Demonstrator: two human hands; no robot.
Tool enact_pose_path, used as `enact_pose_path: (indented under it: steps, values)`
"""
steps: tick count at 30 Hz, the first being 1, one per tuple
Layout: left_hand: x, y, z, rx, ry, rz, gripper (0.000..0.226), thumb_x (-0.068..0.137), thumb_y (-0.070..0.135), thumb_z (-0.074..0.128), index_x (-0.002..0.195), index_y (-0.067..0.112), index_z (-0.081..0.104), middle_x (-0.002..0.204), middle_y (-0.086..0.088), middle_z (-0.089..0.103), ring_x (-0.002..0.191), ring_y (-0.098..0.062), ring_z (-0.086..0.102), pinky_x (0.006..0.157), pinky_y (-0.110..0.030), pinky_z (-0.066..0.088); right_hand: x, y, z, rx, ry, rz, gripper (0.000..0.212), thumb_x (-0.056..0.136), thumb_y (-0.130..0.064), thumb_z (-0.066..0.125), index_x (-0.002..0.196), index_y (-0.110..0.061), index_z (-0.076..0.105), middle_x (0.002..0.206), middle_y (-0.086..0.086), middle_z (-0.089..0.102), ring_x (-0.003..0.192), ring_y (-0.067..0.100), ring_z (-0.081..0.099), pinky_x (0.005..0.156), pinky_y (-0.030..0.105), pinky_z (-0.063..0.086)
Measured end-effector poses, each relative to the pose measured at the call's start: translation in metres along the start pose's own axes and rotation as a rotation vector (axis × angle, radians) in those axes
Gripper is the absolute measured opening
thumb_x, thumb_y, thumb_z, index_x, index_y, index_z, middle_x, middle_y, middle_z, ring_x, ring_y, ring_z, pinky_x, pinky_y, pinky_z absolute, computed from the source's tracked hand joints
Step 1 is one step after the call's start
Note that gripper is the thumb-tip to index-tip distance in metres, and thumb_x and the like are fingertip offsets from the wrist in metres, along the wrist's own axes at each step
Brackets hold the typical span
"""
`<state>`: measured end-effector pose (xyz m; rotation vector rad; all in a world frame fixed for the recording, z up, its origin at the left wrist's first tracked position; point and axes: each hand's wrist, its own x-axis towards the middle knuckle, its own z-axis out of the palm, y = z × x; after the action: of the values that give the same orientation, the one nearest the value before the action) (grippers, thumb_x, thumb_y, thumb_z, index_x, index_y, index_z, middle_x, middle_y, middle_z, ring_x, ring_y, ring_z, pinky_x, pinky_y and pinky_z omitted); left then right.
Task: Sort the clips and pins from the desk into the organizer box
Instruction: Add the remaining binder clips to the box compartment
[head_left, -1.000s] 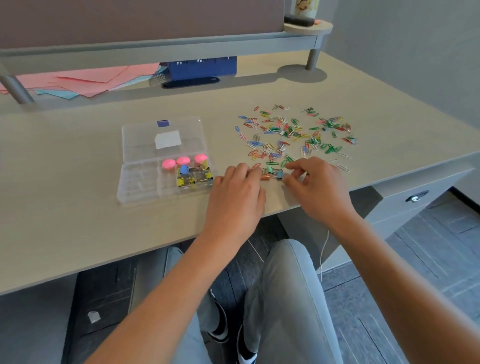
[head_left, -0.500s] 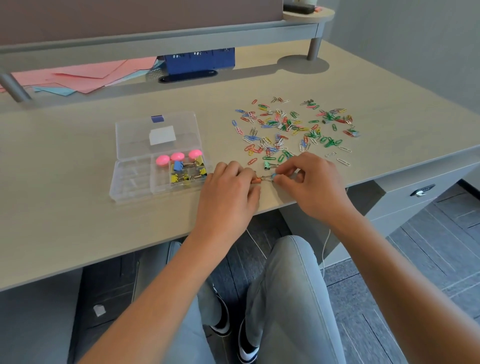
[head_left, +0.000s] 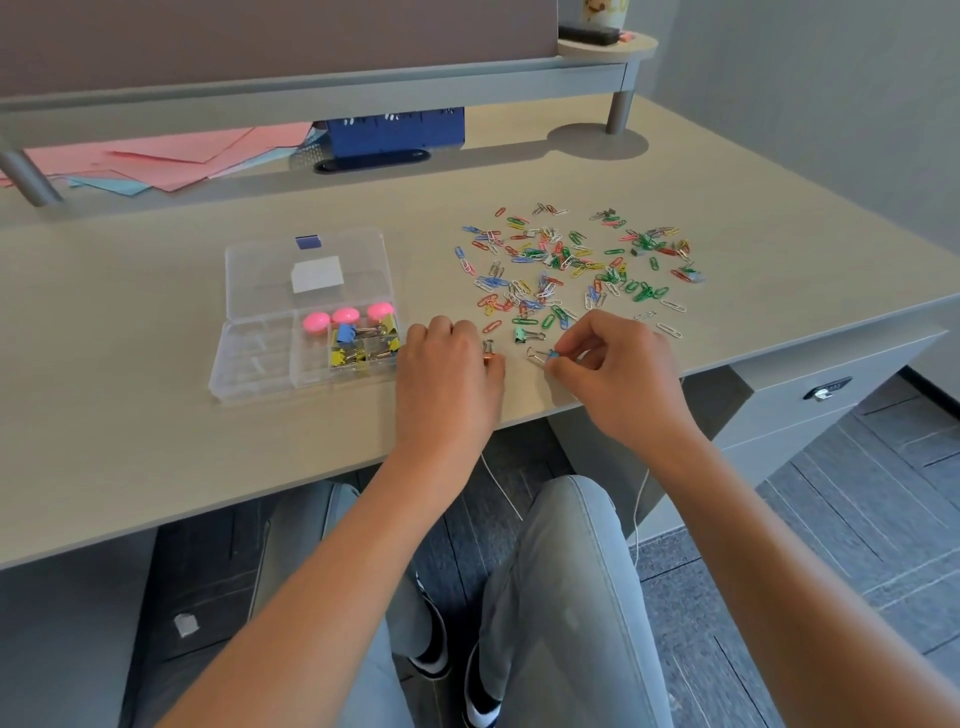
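A clear plastic organizer box (head_left: 249, 364) lies open on the desk, holding three pink round pins (head_left: 345, 316) and several small binder clips (head_left: 363, 348). To its right, many coloured paper clips (head_left: 561, 265) are scattered. My left hand (head_left: 447, 374) rests by the box with its fingers curled on an orange binder clip (head_left: 489, 360). My right hand (head_left: 618, 374) pinches a blue binder clip (head_left: 550, 355) near the desk's front edge. A green binder clip (head_left: 521, 335) lies loose between the hands, just beyond them.
Pink and blue paper sheets (head_left: 171, 156) and a blue holder (head_left: 395, 135) sit under a raised shelf (head_left: 311, 93) at the back. A drawer with a lock (head_left: 826, 389) is under the desk on the right. My knees are below the front edge.
The hands met at the front of the clip pile and have now drawn apart. Each hand has a binder clip in its fingers, the left moved toward the box.
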<state>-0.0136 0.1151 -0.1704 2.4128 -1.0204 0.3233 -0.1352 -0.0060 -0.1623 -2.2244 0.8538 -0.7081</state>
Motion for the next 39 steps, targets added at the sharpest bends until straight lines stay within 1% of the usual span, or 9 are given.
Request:
enact_pose_path:
  steps: [5,8,12,16,20,24,27,32,39]
  values:
    - [-0.006,-0.007,-0.009,-0.026,-0.044,0.03,0.018,0.092,0.023,0.058,0.101,0.011,0.069,0.094,-0.006,0.061,0.093,-0.028,0.054,0.077,-0.043,0.048,0.002,-0.003,0.001,0.04,-0.008,0.022,0.012,0.087,-0.022,0.078,0.097,-0.026,0.073,0.085,-0.012,0.069,0.078,0.009,0.063,0.071,0.028,0.056]
    - [-0.018,-0.02,-0.021,-0.082,-0.05,0.068,0.019,0.095,0.02,0.058,0.107,0.011,0.069,0.099,-0.005,0.061,0.099,-0.025,0.053,0.08,-0.041,0.048,0.005,-0.014,0.009,0.111,-0.013,0.024,0.009,0.087,-0.022,0.077,0.094,-0.027,0.077,0.084,-0.012,0.071,0.077,0.006,0.065,0.071,0.024,0.054]
    - [-0.037,-0.047,-0.044,-0.126,-0.015,0.077,0.014,0.093,0.019,0.059,0.102,0.012,0.068,0.099,0.0,0.059,0.099,-0.021,0.052,0.078,-0.036,0.047,0.01,-0.042,0.03,0.216,0.005,0.043,0.006,0.085,-0.023,0.078,0.089,-0.027,0.075,0.078,-0.011,0.072,0.073,0.002,0.067,0.07,0.019,0.049]
    - [-0.046,-0.084,-0.063,-0.089,0.044,0.062,0.01,0.086,0.02,0.063,0.091,0.012,0.065,0.097,-0.001,0.057,0.097,-0.023,0.049,0.077,-0.041,0.047,0.014,-0.079,0.058,0.248,-0.063,-0.032,0.007,0.087,-0.021,0.075,0.09,-0.027,0.073,0.082,-0.004,0.073,0.078,0.015,0.069,0.074,0.028,0.055]
    - [-0.053,-0.12,-0.075,-0.063,0.05,0.053,0.013,0.082,0.022,0.066,0.091,0.013,0.067,0.113,-0.003,0.06,0.115,-0.026,0.048,0.091,-0.046,0.046,0.015,-0.115,0.089,0.2,-0.144,-0.112,0.01,0.089,-0.018,0.073,0.095,-0.025,0.076,0.08,-0.004,0.073,0.074,0.01,0.067,0.07,0.024,0.052]
    - [-0.055,-0.14,-0.077,-0.069,-0.001,0.062,0.008,0.082,0.023,0.067,0.089,0.019,0.068,0.136,-0.005,0.059,0.141,-0.025,0.037,0.117,-0.048,0.024,0.017,-0.139,0.112,0.135,-0.168,-0.104,0.009,0.084,-0.022,0.078,0.093,-0.022,0.077,0.071,-0.009,0.071,0.067,0.004,0.065,0.061,0.017,0.047]
    - [-0.056,-0.147,-0.076,-0.097,-0.025,0.057,0.01,0.085,0.026,0.064,0.092,0.019,0.067,0.142,-0.005,0.056,0.141,-0.022,0.04,0.12,-0.048,0.016,0.021,-0.149,0.12,0.041,-0.163,-0.12,0.003,0.082,-0.023,0.08,0.083,-0.025,0.078,0.069,-0.013,0.07,0.068,0.006,0.067,0.065,0.026,0.054]
    - [-0.061,-0.149,-0.075,-0.101,-0.005,0.084,0.012,0.086,0.028,0.062,0.092,0.02,0.067,0.141,-0.006,0.057,0.138,-0.022,0.044,0.121,-0.049,0.019,0.023,-0.156,0.128,-0.07,-0.187,-0.101,0.005,0.082,-0.028,0.079,0.077,-0.029,0.077,0.068,-0.014,0.068,0.07,0.01,0.066,0.068,0.032,0.056]
    - [-0.069,-0.15,-0.074,-0.112,-0.001,0.112,0.014,0.085,0.028,0.062,0.093,0.018,0.066,0.14,-0.005,0.057,0.138,-0.02,0.043,0.12,-0.05,0.02,0.014,-0.154,0.143,-0.154,-0.158,-0.128,0.006,0.08,-0.024,0.074,0.075,-0.026,0.076,0.064,-0.012,0.065,0.066,0.012,0.063,0.058,0.024,0.043]
